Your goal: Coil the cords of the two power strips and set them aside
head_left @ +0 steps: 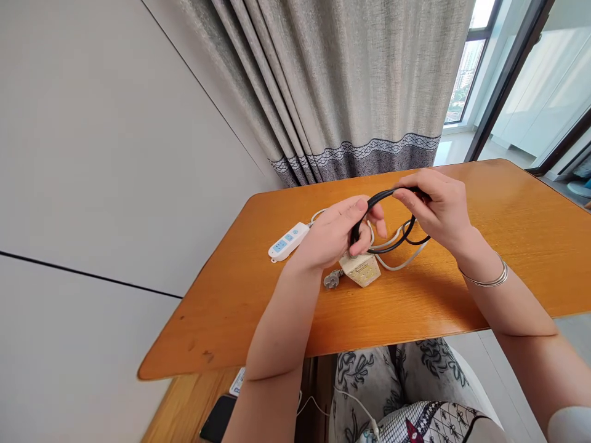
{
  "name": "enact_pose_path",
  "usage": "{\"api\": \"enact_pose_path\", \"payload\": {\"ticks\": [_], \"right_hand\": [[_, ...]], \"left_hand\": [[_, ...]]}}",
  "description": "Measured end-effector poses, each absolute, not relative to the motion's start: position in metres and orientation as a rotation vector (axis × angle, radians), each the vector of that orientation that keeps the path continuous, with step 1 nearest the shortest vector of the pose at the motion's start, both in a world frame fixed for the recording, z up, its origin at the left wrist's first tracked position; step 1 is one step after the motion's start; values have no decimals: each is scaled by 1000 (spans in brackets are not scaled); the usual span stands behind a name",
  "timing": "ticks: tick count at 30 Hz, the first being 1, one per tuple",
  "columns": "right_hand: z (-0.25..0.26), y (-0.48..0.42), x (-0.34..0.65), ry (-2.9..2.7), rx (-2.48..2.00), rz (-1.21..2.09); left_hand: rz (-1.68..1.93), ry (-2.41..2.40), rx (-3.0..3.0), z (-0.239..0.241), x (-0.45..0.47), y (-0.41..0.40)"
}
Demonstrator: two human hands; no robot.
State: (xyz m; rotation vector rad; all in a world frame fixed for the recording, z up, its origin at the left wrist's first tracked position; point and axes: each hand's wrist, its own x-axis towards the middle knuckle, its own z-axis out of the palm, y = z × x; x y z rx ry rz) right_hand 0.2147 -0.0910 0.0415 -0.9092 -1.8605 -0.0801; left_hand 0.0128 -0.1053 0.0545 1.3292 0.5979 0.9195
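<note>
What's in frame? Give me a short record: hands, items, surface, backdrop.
left hand: holding black cable
right hand: pinching the same cable, which bends in an arc between the hands
power strip: white, blue socket faces
off-white block: below left hand, partly covered
plug: grey, beside block
surface: wooden table
backdrop: grey curtain

1. Shows a bare left hand [337, 231] and right hand [441, 200], with both forearms bare as well.
2. Wears thin, silver-coloured bangles [501, 279], smooth and close together, just above the right hand.
3. Has a plain whitish sleeve [570, 424] on the right arm, seen only in part.
4. Wears pale grey trousers [434, 366], printed with dark, curling leaf-like sprays on both legs.
5. Wears a white top [455, 418] with black criss-cross lines, small dark figures, a pointed red patch [412, 432] and a curved black edge.
</note>
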Motion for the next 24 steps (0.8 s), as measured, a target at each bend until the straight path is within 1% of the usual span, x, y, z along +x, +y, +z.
{"api": "enact_pose_path", "payload": {"ticks": [7,10,13,17,24], "right_hand": [[46,-94,214,-1812,-829,256],[45,-89,216,-1788,-820,421],[41,-80,220,-1797,-781,604],[36,-74,222,-1959,-742,786],[29,-70,222,-2336,-794,837]], "left_hand": [[887,631,1221,58,16,-108],[933,650,1119,60,18,-108],[1044,658,980,65,15,-107],[1257,617,893,73,6,-106],[1620,472,1007,77,-23,-101]]}}
